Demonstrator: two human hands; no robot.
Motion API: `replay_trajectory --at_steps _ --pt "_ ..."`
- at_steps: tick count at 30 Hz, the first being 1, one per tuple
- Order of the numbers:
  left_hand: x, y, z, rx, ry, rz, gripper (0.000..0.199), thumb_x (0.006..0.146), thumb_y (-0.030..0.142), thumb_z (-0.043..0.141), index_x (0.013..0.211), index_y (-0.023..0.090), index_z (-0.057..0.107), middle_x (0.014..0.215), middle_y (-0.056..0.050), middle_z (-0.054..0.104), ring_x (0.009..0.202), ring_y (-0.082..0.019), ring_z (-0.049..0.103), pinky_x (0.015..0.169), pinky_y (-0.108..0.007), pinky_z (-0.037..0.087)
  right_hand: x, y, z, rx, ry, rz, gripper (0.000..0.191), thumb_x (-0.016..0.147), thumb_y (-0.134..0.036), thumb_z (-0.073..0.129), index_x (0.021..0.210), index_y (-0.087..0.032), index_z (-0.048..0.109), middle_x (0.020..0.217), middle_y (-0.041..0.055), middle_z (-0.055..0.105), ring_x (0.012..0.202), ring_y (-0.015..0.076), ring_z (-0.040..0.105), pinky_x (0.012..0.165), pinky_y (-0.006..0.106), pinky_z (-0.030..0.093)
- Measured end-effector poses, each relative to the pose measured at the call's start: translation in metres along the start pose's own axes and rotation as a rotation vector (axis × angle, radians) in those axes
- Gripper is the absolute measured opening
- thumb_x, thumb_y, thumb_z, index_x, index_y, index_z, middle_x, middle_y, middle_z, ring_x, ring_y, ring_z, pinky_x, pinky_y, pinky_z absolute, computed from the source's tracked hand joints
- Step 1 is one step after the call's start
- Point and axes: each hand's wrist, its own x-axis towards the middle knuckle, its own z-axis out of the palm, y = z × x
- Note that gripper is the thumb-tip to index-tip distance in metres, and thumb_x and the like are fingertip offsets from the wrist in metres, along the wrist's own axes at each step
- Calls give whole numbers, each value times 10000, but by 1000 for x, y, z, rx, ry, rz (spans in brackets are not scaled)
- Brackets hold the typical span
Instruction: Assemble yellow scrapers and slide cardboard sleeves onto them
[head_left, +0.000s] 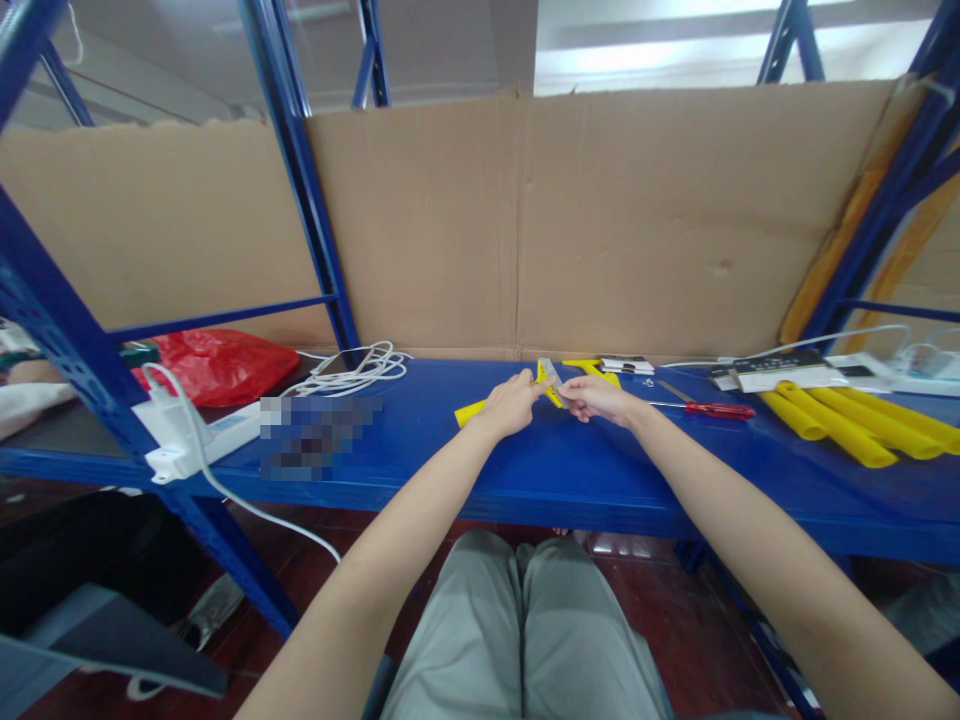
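Note:
Over the middle of the blue shelf, my left hand [508,403] is closed around a yellow scraper [469,412], whose handle end sticks out to the left. My right hand [596,397] pinches the grey metal blade [553,377] at the scraper's head. Fingers of both hands meet close to this head and cover part of it. Just behind my right hand lies another yellow scraper head [592,369], partly hidden. A screwdriver [718,410] with a red handle lies to the right, its shaft pointing at my right hand.
Several yellow tubes [847,420] lie at the right beside flat black-and-white packages [787,372]. At the left are a white power strip [225,435], coiled white cable [367,368] and a red plastic bag [225,365]. Cardboard [637,220] stands along the back between blue posts.

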Motion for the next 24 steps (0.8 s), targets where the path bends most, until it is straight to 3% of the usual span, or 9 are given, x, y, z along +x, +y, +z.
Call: replay_trajectory --at_steps 14,24 --pt "-1 11 3 123 -29 2 681 878 16 399 1510 266 351 1233 -136 498 1066 -248 581 856 -368 505 0 5 -1 23 -4 8 298 815 -341 709 638 -176 534 532 -24 488 461 67 427 445 208 370" --pt "0 8 5 89 25 -18 615 896 33 415 1472 248 406 1223 -134 529 1084 -248 588 858 -349 516 3 2 3 63 86 62 232 860 -271 661 677 -179 551 538 -3 522 482 89 499 478 220 471"
